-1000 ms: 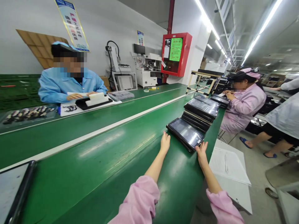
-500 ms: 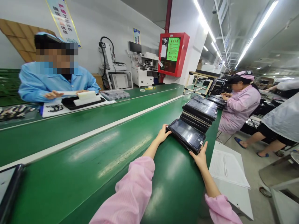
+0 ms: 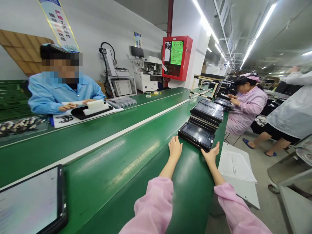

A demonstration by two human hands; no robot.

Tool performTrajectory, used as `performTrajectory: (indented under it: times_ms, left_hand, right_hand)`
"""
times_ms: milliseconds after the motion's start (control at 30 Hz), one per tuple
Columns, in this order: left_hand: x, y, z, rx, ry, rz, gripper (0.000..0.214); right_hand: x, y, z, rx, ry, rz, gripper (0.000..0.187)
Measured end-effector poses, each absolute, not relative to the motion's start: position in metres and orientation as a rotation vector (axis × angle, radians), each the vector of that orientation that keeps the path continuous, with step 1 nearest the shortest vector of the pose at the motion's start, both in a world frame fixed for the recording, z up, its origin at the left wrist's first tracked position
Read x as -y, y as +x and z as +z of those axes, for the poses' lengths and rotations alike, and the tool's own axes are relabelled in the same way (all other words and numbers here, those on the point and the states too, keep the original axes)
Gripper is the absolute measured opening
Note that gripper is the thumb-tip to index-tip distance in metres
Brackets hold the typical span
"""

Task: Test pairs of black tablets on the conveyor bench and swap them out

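A low stack of black tablets, screens up, lies on the green bench in front of me. My left hand is just off the stack's near left corner, fingers stretched forward and slightly curved, holding nothing. At the near right corner is my right hand, its thumb close to or touching the edge and its fingers spread along the side without closing round it. Directly behind stands a taller pile of tablets. Another tablet with a pale lit screen lies at the lower left, cut off by the frame.
Across the green bench, a person in blue works at a black case. Further along sits a person in pink. Papers and a pen lie on a white side board at right. A beige frame stands beyond the piles.
My left hand has come away from the stack's corner, and my right hand's fingers have loosened. The view has turned slightly left, bringing more of the lit tablet into sight.
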State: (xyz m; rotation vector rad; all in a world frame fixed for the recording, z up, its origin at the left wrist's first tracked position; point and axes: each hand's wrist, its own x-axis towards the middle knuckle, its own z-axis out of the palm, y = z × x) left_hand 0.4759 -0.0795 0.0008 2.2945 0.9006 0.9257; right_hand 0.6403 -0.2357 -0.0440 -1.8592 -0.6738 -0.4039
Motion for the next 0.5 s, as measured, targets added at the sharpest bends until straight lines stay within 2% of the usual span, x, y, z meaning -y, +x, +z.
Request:
performTrajectory:
  times_ms: [100, 200, 300, 367, 500]
  left_hand:
    - [0.113, 0.431, -0.005, -0.864, 2.339, 0.931, 0.040]
    - [0.139, 0.368, -0.011, -0.813, 2.406, 0.927, 0.039]
    - [0.150, 0.291, -0.013, -0.831, 2.455, 0.914, 0.039]
    - [0.150, 0.232, -0.010, -0.976, 2.426, 0.964, 0.037]
    - [0.150, 0.094, 0.009, -1.661, 2.063, 1.344, 0.032]
  right_hand:
    - [0.232, 0.613, -0.040, 0.829, -1.888, -0.699, 0.088]
    - [0.216, 0.568, -0.039, 1.267, -1.803, -0.673, 0.064]
    - [0.185, 0.507, -0.033, 1.583, -1.621, -0.431, 0.058]
    - [0.160, 0.459, -0.025, 1.712, -1.483, -0.146, 0.059]
    - [0.118, 0.338, -0.010, 1.833, -1.319, 0.408, 0.059]
